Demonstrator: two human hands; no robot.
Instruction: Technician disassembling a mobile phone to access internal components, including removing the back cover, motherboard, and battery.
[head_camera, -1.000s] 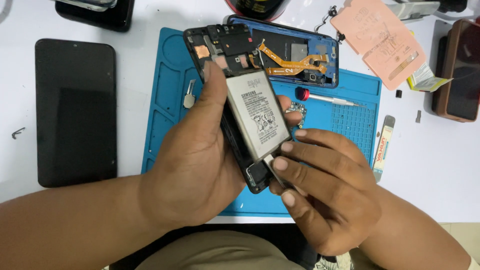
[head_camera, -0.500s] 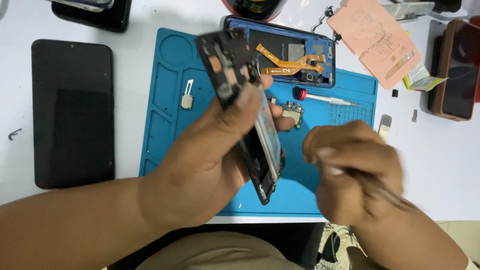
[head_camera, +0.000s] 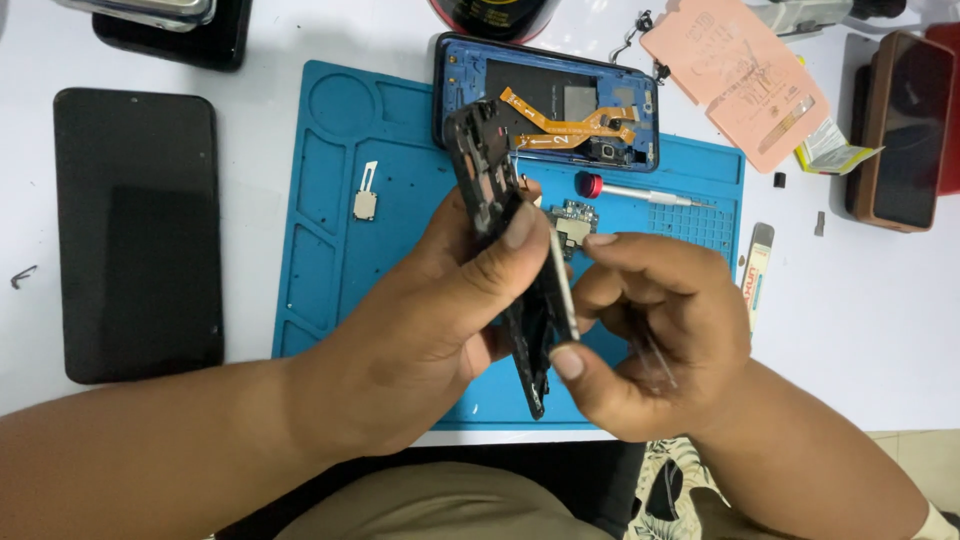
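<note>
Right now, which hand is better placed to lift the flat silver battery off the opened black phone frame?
Probably the right hand: its fingertips pinch the flat silver battery's lifted edge. The left hand grips the opened black phone frame, held on edge above the blue work mat, thumb steadying it.

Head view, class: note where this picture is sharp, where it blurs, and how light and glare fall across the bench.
Head view: even, soft overhead light, with only faint shadows on the blue repair mat; the black phone at left shows a dull reflection, no harsh glare; the left hand and phone frame are fairly sharp; the right hand is slightly soft around its thin tool.
</note>
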